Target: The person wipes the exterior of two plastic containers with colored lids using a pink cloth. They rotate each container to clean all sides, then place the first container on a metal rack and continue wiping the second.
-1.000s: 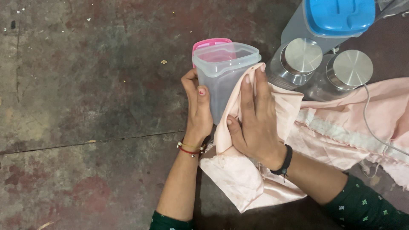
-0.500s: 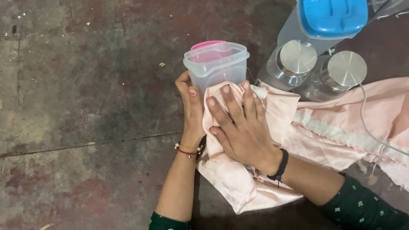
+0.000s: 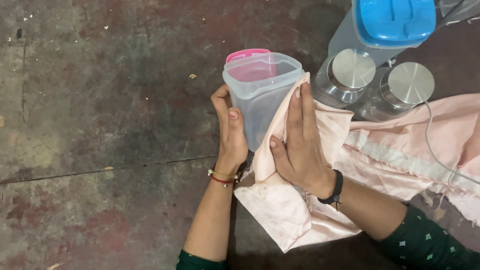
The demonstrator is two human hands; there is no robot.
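A clear plastic container (image 3: 257,95) with no lid on it stands tilted over the floor. My left hand (image 3: 231,131) grips its left side, thumb on the front wall. My right hand (image 3: 299,145) presses a pale pink satin cloth (image 3: 285,210) flat against the container's right wall, fingers pointing up to the rim. A pink lid (image 3: 247,53) shows just behind the container. The cloth trails from under my right hand off to the right.
Two glass jars with round steel lids (image 3: 354,69) (image 3: 407,84) stand right of the container, and behind them is a grey container with a blue lid (image 3: 392,19). A thin white cable (image 3: 435,150) crosses the cloth. Dark stained concrete floor (image 3: 100,125) stretches left.
My right hand slid the cloth from the container's front round to its right side and up to the rim. The container tipped slightly and rose.
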